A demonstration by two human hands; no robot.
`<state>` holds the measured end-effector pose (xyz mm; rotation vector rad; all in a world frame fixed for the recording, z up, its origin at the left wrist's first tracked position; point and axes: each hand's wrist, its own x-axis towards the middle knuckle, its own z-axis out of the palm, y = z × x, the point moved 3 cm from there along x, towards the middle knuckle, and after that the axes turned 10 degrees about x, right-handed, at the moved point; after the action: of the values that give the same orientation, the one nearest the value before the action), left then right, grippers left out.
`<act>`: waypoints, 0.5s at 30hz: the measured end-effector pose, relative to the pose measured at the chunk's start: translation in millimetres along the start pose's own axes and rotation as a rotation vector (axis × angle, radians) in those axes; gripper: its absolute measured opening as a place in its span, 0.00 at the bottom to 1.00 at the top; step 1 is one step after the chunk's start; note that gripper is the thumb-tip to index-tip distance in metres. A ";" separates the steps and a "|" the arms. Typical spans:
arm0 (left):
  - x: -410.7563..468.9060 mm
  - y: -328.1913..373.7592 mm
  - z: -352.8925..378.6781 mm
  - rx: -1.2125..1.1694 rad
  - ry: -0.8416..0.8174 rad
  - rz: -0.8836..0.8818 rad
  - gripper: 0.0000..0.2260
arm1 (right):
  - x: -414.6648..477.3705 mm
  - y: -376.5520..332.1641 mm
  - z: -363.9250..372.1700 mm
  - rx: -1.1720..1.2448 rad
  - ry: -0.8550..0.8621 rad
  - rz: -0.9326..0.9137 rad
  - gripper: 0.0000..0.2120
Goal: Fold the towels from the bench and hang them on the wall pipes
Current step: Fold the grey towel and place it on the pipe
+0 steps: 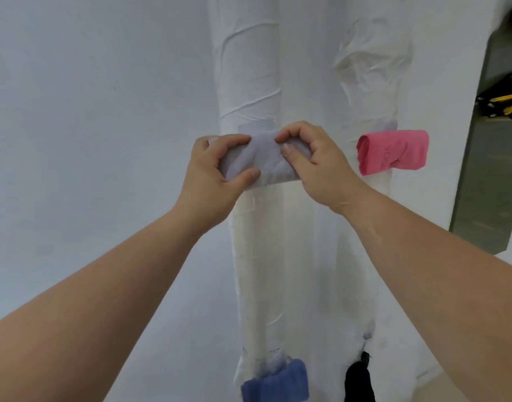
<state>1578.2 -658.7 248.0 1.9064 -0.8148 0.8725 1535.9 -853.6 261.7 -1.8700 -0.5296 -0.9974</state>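
Hanging in progress: folded lavender towel (pixel 263 161) is gripped at both ends, left hand (pixel 217 169) and right hand (pixel 315 163) both clamped on it, against the left pipe (pixel 249 68). Pink towel (pixel 394 152) is hung on the right pipe (pixel 373 68); blue towel (pixel 275 381) and a dark cloth (pixel 359 378) are seen lower down. Surface is not in view, so the remaining count cannot be told.

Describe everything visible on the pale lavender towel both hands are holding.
The pale lavender towel is soft, terry-like cloth folded into a compact roll. It lies horizontally across the front of the left white-wrapped pipe, about mid-height. The left hand grips its left end, thumb on the lower front and fingers over the top. The right hand pinches the right part and covers that end. How it is fixed to the pipe is hidden.
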 end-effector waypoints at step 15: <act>25.5 -35.5 23.2 0.186 0.213 0.186 0.24 | 22.5 49.1 12.9 0.011 0.040 -0.105 0.15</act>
<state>1626.4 -669.7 244.7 1.8747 -0.8126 1.2807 1588.7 -867.1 251.0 -1.8238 -0.6134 -1.0966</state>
